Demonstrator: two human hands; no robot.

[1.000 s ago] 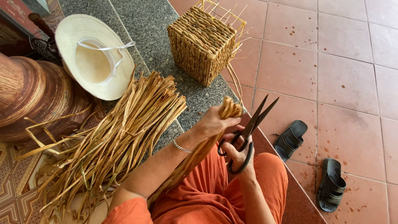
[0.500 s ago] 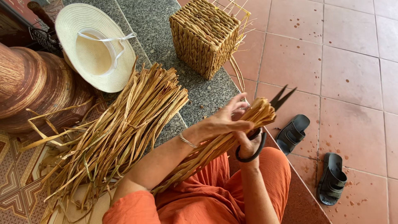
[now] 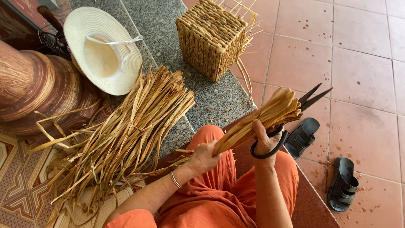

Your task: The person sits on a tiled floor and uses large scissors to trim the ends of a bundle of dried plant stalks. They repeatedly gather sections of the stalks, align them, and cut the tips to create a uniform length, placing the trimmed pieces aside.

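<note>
Here I sit with one bundle of dried straw strips (image 3: 257, 122) held across my lap, its cut ends fanned out just beyond my knee. My left hand (image 3: 203, 157) is clenched around the bundle's lower part, and my right hand (image 3: 265, 141) grips it higher up while also holding one pair of black scissors (image 3: 295, 114); the blades stand apart just past the bundle's tips. I judge the step in hand to be trimming the ends even; the next move calls for lining the tips up between the blades and squeezing the handles.

Counted from the bundle outward: one large loose heap of straw (image 3: 126, 139) lies to its left, one woven square basket (image 3: 212, 38) stands beyond it on the grey stone step (image 3: 211, 101), one pale sun hat (image 3: 103, 48) lies past the heap, and two black sandals (image 3: 325, 160) rest on the tiled floor (image 3: 363, 80) to its right.
</note>
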